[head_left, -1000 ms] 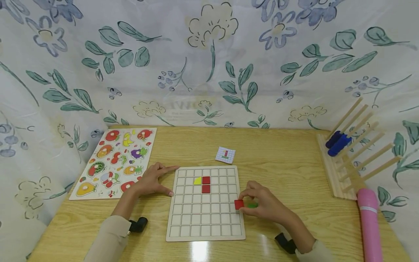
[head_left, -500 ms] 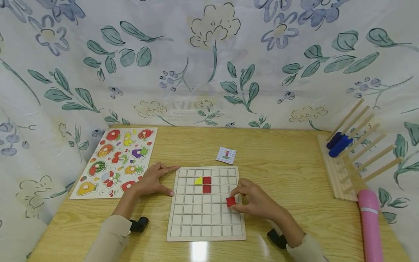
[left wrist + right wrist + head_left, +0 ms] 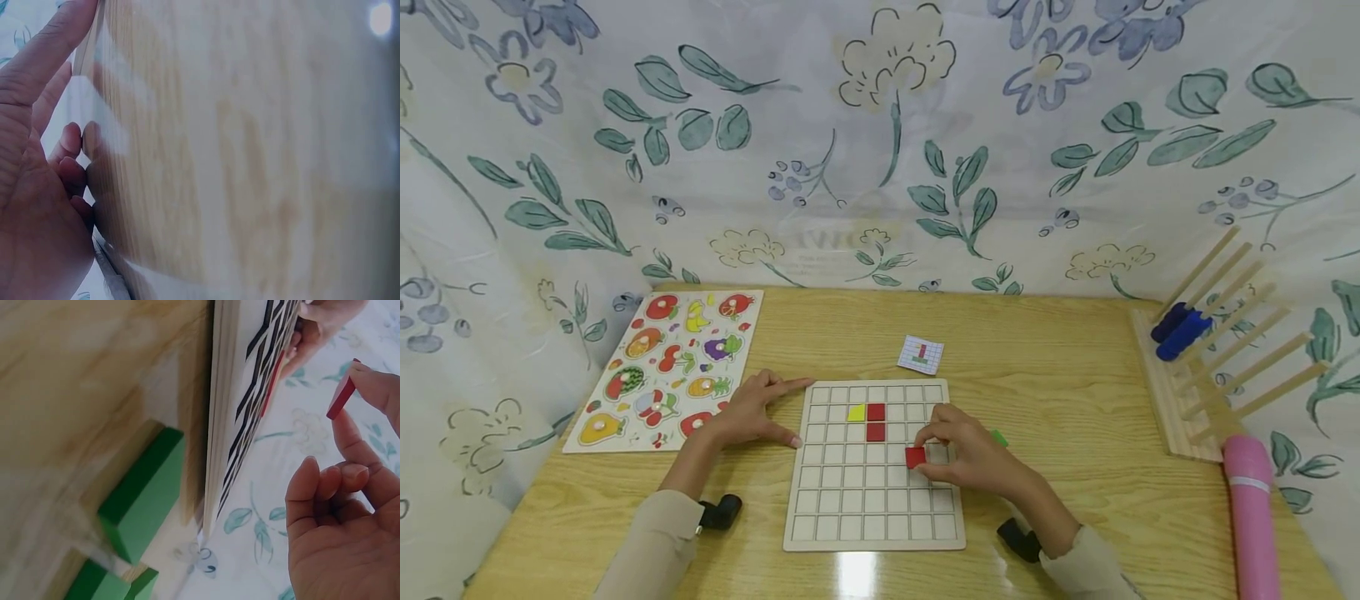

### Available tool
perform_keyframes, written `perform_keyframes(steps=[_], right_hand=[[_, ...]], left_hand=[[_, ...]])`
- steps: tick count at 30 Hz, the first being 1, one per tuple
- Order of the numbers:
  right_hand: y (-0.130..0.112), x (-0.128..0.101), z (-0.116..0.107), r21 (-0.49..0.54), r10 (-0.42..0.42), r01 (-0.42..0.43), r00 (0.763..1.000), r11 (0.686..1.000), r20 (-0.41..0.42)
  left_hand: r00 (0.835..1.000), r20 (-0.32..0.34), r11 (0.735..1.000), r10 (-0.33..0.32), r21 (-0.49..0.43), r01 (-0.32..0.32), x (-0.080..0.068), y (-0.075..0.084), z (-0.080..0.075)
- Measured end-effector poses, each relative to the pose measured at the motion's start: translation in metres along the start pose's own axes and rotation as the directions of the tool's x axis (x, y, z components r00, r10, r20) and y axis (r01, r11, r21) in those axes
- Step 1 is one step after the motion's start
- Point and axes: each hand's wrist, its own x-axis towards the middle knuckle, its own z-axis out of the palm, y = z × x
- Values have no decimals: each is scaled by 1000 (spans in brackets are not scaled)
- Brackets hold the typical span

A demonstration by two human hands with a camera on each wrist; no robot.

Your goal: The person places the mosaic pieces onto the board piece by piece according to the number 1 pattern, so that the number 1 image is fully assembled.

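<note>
Between thumb and forefinger my right hand [image 3: 973, 454] pinches a red square tile [image 3: 915, 457], held close over the right part of a wooden grid board [image 3: 874, 502]. The right wrist view shows the same red tile [image 3: 342, 397] by its edges, with the other fingers curled. My left hand [image 3: 752, 414] rests at the board's left side, index fingertip at the top corner and thumb at the edge. In the grid lie a yellow tile [image 3: 857, 413] with a slanted side and two red tiles [image 3: 876, 422], one below the other.
Right of the board, several green tiles [image 3: 150, 494] lie on the table, mostly hidden by my hand. A printed pattern card [image 3: 921, 354] lies behind the board. A fruit puzzle [image 3: 634, 437] is at left; a peg rack [image 3: 1157, 400] and pink cylinder [image 3: 1251, 517] stand at right.
My right hand has carried the red tile left from the board's right edge to over the grid. A green tile shows again behind the hand. My left hand stays put.
</note>
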Motion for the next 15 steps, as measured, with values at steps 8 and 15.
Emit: perform_keyframes(steps=[8, 15], right_hand=[[-5, 10, 4, -10, 29, -29, 999, 1000, 32], [-8, 20, 10, -26, 39, -37, 997, 999, 65]], left_hand=[[1000, -2, 1000, 10, 2, -10, 1, -2, 0], [1000, 1, 1000, -6, 1, 6, 1, -2, 1]])
